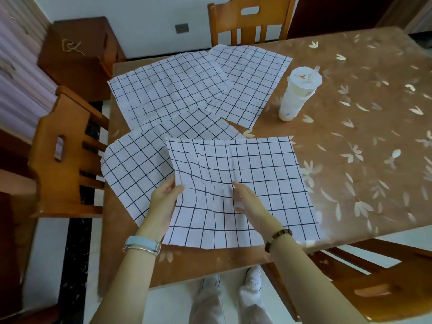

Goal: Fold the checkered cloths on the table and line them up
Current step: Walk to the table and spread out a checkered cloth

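Note:
Several white cloths with a dark grid lie unfolded on the brown flowered table (pixel 364 127). The nearest cloth (pixel 264 174) lies flat by the front edge, rumpled in its middle. My left hand (pixel 164 197) holds this cloth's left edge, thumb on top. My right hand (pixel 249 198) rests flat on the cloth's middle with straight fingers. A second cloth (pixel 135 169) lies to the left, partly under the near one. A third cloth (pixel 168 90) is spread at the far left, and a fourth cloth (pixel 250 80) lies at the back, overlapped by it.
A white plastic cup (pixel 297 94) with a lid and straw stands right of the far cloths. Wooden chairs stand at the left (pixel 63 164), the back (pixel 250 19) and the near right (pixel 385 284). A dark wooden cabinet (pixel 79 54) sits at the far left.

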`<state>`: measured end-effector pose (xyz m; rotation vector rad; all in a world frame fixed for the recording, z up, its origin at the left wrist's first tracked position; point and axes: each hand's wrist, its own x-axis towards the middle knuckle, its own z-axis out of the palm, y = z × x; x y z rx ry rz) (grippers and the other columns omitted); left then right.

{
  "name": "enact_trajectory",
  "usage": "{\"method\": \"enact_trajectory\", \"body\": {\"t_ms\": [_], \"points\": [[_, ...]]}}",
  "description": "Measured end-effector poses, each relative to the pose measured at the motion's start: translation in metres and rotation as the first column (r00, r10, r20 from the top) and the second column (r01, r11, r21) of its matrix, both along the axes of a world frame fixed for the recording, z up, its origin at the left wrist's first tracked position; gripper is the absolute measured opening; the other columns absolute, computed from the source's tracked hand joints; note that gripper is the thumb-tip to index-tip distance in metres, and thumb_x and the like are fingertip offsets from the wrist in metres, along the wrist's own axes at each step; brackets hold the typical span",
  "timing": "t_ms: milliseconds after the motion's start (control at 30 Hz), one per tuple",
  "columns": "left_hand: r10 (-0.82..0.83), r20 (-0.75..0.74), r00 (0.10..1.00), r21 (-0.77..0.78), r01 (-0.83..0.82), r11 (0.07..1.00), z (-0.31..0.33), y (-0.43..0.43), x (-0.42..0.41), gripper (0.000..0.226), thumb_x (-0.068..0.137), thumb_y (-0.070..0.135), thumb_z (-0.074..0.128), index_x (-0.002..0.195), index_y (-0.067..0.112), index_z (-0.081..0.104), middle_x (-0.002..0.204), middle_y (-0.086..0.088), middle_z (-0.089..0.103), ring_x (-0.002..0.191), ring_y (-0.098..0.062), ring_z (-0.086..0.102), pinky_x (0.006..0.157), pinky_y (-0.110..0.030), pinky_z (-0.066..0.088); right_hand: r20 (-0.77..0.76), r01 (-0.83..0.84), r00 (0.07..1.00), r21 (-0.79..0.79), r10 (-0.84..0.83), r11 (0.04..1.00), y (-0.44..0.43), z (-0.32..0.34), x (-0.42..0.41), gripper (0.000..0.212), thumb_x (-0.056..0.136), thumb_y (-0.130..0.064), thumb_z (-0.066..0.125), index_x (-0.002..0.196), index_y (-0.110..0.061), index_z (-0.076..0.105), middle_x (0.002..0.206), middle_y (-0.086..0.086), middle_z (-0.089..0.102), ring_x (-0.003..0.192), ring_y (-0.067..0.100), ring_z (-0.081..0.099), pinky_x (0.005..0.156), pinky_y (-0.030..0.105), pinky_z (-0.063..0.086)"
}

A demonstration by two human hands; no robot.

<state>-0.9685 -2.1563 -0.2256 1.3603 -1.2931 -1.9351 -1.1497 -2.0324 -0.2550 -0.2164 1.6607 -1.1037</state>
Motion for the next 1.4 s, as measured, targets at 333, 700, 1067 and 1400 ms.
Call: {"method": "enact_trajectory", "body": {"t_ms": [333, 700, 1067, 1400], "points": [[-0.184, -0.128, 0.975, 0.015, 0.187, 0.982, 0.027, 0.036, -0.065, 0.037, 0.095, 0.005, 0.059, 0.129, 0.02, 0.063, 0.11, -0.003, 0.072, 0.097, -0.016, 0.069, 0.079, -0.027, 0.057, -0.03, 0.006, 0.999, -0.226, -0.013, 0.974, -0.01, 0.062, -0.013, 0.033, 0.092, -0.042, 0.057, 0.117, -0.02, 0.062, 0.111, 0.001, 0.069, 0.094, 0.017, 0.07, 0.079, 0.031, 0.058], [-0.331, -0.216, 0.919, 0.018, 0.343, 0.939, 0.032, 0.07, -0.13, 0.043, 0.092, 0.005, 0.064, 0.132, 0.019, 0.06, 0.114, -0.01, 0.068, 0.106, -0.021, 0.068, 0.094, -0.036, 0.054, -0.348, 0.042, 0.932, -0.164, -0.098, 0.986, 0.019, 0.072, -0.075, 0.017, 0.089, -0.027, 0.064, 0.098, -0.013, 0.069, 0.082, 0.007, 0.073, 0.073, 0.022, 0.067, 0.068, 0.03, 0.058], [-0.052, 0.059, 0.997, -0.033, 0.055, 0.998, -0.028, 0.063, -0.135, 0.031, 0.095, 0.008, 0.057, 0.114, 0.032, 0.063, 0.122, 0.006, 0.064, 0.113, -0.009, 0.061, 0.091, -0.029, 0.052, -0.393, 0.3, 0.862, -0.113, -0.32, 0.947, 0.065, 0.028, -0.148, 0.018, 0.091, -0.004, 0.055, 0.083, -0.018, 0.064, 0.066, 0.002, 0.055, 0.059, 0.016, 0.051, 0.059, 0.027, 0.043], [0.05, 0.234, 0.971, -0.03, -0.044, 0.999, -0.076, 0.069, -0.124, 0.034, 0.092, 0.004, 0.063, 0.126, 0.01, 0.06, 0.12, -0.006, 0.065, 0.108, -0.018, 0.062, 0.083, -0.023, 0.053, -0.375, 0.347, 0.872, 0.02, -0.315, 0.938, 0.087, -0.024, -0.171, 0.027, 0.087, -0.002, 0.059, 0.113, -0.007, 0.057, 0.078, 0.005, 0.062, 0.068, 0.013, 0.058, 0.057, 0.013, 0.046]]}}
